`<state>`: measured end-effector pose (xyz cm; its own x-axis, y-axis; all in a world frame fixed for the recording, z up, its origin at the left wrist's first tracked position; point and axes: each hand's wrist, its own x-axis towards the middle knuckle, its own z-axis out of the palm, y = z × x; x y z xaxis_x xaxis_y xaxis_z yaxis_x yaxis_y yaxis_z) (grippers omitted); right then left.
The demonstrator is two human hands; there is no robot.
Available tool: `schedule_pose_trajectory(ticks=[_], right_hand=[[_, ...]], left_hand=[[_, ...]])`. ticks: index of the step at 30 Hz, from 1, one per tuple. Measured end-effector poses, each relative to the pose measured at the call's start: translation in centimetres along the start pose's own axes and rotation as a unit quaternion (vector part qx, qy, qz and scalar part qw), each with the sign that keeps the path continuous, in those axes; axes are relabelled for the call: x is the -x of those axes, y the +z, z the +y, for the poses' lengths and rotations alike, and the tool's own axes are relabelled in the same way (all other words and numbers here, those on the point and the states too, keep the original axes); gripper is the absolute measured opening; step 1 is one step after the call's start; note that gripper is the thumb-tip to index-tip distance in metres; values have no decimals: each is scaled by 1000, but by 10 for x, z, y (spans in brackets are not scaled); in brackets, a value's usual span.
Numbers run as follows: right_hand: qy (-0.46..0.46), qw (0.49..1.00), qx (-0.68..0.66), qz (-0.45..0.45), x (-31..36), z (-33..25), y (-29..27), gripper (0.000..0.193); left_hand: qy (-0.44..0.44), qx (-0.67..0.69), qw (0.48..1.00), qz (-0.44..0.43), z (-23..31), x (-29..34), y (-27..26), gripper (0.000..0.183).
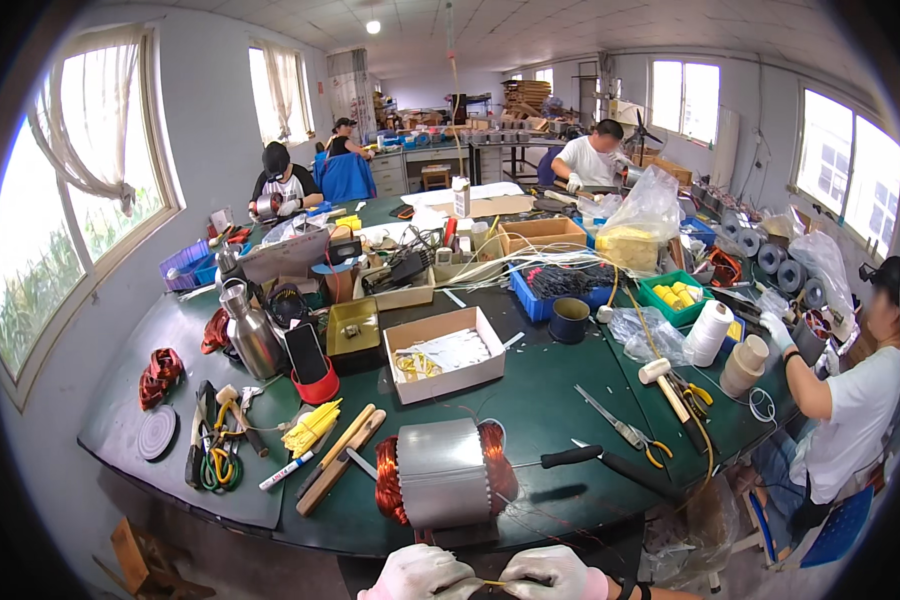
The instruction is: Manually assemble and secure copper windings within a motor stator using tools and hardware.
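Pinching grip: narrow on each side; the gloved left hand [425,573] and right hand [555,572] appear to hold 1 thin yellow piece [493,583] by its 2 ends.
Yellow axis: left to right, between the facing fingertips, near the view's lower edge.
Wound stator [442,478]: on the table beyond the gloves, apart from them, its axis also left to right, left hand nearer.
Copper coils [391,483]: bulging from its 2 ends.
Hard to tell: yellow ends covered by fingertips; left forearm cut off; stator's bore hidden.
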<state>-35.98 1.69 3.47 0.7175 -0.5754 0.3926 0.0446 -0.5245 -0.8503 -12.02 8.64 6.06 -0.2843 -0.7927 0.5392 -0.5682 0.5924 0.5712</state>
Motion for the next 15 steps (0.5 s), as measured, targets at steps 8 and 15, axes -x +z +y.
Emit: schedule_pose_trajectory(ticks=[8,15], right_hand=[[8,1000,12,-16,-11,2,5,3],[5,999,31,-38,-25,-2,14,2]], left_hand=[[-2,13,1000,14,-12,4,-4,11],[-9,22,999,38,-22,18,-12,11]])
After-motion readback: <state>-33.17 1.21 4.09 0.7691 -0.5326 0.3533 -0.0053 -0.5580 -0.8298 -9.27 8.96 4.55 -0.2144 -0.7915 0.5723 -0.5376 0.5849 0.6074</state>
